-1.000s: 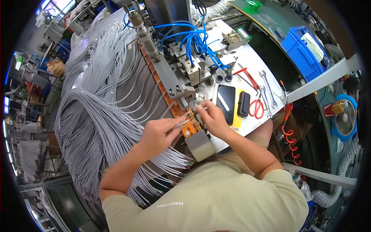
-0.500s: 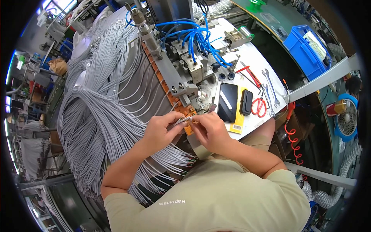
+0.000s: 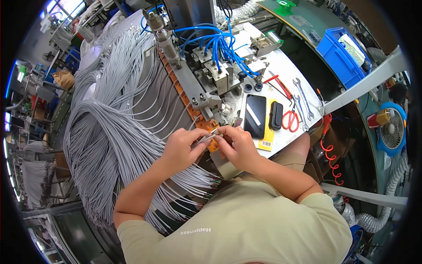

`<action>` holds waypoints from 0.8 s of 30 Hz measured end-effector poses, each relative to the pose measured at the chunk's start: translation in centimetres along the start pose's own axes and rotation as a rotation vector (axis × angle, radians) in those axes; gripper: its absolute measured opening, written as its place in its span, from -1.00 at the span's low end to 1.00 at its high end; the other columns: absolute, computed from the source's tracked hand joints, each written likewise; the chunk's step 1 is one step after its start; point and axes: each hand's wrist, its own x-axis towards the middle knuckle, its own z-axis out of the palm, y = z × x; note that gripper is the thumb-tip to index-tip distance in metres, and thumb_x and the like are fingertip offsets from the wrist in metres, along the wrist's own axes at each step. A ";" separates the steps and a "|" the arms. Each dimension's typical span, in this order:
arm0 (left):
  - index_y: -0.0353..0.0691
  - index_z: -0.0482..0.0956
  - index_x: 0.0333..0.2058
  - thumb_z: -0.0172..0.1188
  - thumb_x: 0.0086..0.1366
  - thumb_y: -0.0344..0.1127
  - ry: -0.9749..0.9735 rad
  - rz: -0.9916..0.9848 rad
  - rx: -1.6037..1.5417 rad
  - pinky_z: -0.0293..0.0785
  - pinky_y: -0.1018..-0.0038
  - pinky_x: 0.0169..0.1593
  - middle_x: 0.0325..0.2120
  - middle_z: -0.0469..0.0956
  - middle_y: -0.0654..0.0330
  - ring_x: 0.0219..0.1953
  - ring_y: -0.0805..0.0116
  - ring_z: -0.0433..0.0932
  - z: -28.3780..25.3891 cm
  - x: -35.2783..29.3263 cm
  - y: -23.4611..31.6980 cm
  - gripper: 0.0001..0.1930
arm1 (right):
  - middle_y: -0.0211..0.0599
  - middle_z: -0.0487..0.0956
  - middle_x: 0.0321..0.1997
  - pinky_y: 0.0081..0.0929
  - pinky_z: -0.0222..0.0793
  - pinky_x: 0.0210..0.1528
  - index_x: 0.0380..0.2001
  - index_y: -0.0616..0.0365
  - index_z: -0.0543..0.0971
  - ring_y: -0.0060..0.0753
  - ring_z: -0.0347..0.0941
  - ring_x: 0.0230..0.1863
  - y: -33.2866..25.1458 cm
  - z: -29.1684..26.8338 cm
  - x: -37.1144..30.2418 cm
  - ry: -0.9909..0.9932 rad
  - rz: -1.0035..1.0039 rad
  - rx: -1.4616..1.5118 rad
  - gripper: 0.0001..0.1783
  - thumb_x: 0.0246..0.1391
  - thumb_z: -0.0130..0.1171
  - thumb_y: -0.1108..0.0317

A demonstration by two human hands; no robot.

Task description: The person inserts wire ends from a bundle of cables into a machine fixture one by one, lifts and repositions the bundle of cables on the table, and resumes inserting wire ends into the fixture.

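Between my two hands, just over the near end of an orange fixture rail (image 3: 180, 88), is the end of a grey cable (image 3: 203, 140). My left hand (image 3: 182, 147) pinches the cable between thumb and fingers. At its tip, the fingers of my right hand (image 3: 237, 145) are closed on the thin wire end; the exact contact is partly hidden. A large bundle of grey cables (image 3: 105, 145) drapes over the left of the table, its stripped ends with coloured wires lying below my left forearm. Several single cables run from the bundle to the orange rail.
Behind the rail stands a metal machine with blue air tubes (image 3: 215, 42). To the right lie a black phone (image 3: 255, 115), a black case (image 3: 276, 115), red-handled scissors (image 3: 290, 121) and wrenches (image 3: 304, 99). A blue crate (image 3: 343, 57) and a fan (image 3: 392, 132) are farther right.
My right fingers have shifted slightly at the cable tip, and the thumb sits differently. My left hand keeps its grip. The whole view has shifted a little.
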 end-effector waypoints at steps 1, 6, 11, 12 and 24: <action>-0.22 0.65 -0.19 0.28 0.26 -0.38 0.005 0.007 0.039 0.46 0.54 -0.41 -0.56 0.59 0.18 -0.56 0.42 0.55 0.0 0.0 0.0 -0.84 | -0.37 0.57 -0.65 -0.49 0.25 -0.41 -0.20 0.21 0.55 -0.53 0.43 -0.61 -0.1 -0.1 0.1 -0.026 0.050 0.020 -0.88 0.20 0.19 0.46; -0.25 0.64 -0.20 0.27 0.24 -0.39 -0.089 -0.189 -0.203 0.48 0.49 -0.31 -0.53 0.62 0.15 -0.46 0.36 0.60 -0.2 -0.3 0.1 -0.84 | -0.29 0.58 -0.55 -0.45 0.27 -0.43 -0.18 0.22 0.51 -0.46 0.45 -0.58 0.2 0.2 0.0 -0.108 0.136 0.204 -0.84 0.20 0.20 0.43; -0.32 0.63 -0.18 0.23 0.27 -0.45 -0.182 -0.326 -0.423 0.51 0.50 -0.31 -0.49 0.66 0.15 -0.45 0.41 0.63 -0.5 -0.4 0.7 -0.84 | -0.20 0.55 -0.57 -0.30 0.25 -0.32 -0.26 0.23 0.46 -0.19 0.40 -0.62 0.3 -0.5 0.6 0.028 -0.338 -0.129 -0.80 0.16 0.23 0.36; -0.32 0.63 -0.18 0.23 0.27 -0.45 -0.189 -0.328 -0.419 0.51 0.50 -0.31 -0.49 0.66 0.15 -0.45 0.41 0.63 -0.4 -0.5 0.7 -0.84 | -0.20 0.55 -0.57 -0.30 0.25 -0.32 -0.26 0.23 0.46 -0.19 0.40 -0.62 0.4 -0.4 0.7 0.035 -0.334 -0.124 -0.80 0.16 0.23 0.36; -0.30 0.67 -0.18 0.30 0.21 -0.44 -0.285 -0.384 -0.270 0.56 0.46 -0.32 -0.33 0.67 0.06 -0.42 0.30 0.66 -1.1 -0.1 1.7 -0.81 | -0.46 0.46 -0.60 -0.53 0.18 -0.53 -0.41 0.20 0.44 -0.60 0.31 -0.60 6.4 1.0 1.8 0.080 0.354 0.322 -0.75 0.23 0.24 0.30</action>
